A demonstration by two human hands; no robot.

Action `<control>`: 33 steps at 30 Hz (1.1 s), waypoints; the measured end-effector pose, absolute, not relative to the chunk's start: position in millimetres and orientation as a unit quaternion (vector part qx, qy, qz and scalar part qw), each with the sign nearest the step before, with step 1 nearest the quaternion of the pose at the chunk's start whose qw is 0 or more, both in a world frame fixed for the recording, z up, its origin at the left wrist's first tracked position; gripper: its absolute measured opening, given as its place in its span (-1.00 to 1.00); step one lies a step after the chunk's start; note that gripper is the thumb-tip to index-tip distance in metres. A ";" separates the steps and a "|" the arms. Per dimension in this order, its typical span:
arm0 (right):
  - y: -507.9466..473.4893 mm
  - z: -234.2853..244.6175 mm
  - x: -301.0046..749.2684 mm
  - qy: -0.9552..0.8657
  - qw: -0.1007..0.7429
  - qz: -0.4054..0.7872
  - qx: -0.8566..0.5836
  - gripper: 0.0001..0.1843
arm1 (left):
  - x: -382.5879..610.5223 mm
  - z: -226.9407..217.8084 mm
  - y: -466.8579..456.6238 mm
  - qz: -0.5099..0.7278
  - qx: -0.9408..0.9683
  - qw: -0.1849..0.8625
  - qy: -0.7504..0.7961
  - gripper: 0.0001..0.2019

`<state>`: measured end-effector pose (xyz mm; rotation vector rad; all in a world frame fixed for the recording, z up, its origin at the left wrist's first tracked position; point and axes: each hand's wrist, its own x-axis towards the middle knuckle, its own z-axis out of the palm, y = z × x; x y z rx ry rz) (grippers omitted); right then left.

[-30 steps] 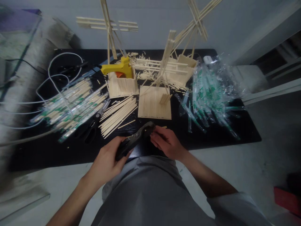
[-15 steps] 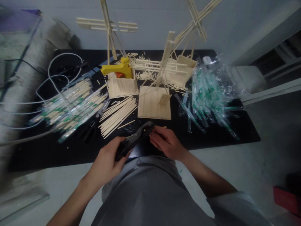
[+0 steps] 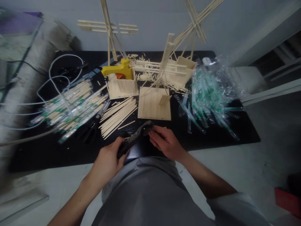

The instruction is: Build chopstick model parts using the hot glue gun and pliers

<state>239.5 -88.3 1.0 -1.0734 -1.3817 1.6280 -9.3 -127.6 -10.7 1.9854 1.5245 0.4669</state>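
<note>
- Left hand (image 3: 107,158): grip clasped round black tool (image 3: 134,138), near tabletop (image 3: 47,155) front edge
- Right hand (image 3: 167,142): at tool's head, can't tell grip
- Green-printed wrappers (image 3: 205,94), right edge: text unreadable

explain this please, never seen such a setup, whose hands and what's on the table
No machine here: these are a person's bare hands, seen by one camera worn on their head, looking forward and down. The left hand grips a dark tool; the right hand is at its far end, too dim to tell whether it pinches anything. On the black table lie loose sticks, wrapped sticks, scissors and green-and-clear wrappers. Stick-built models stand there too, with a yellow glue gun at the left one.
</note>
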 end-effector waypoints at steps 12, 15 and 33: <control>-91.9 -3.1 239.7 -0.500 0.395 0.631 -0.442 -0.71 | -7.3 -11.2 -127.5 0.192 0.751 0.282 0.566 -0.82; -91.5 0.4 242.1 -0.487 0.388 0.658 -0.422 -0.68 | -8.2 -7.2 -125.7 0.186 0.755 0.283 0.561 -0.80; -86.9 5.9 249.5 -0.480 0.355 0.719 -0.354 -0.65 | -14.4 -6.5 -123.5 0.192 0.772 0.301 0.525 -0.81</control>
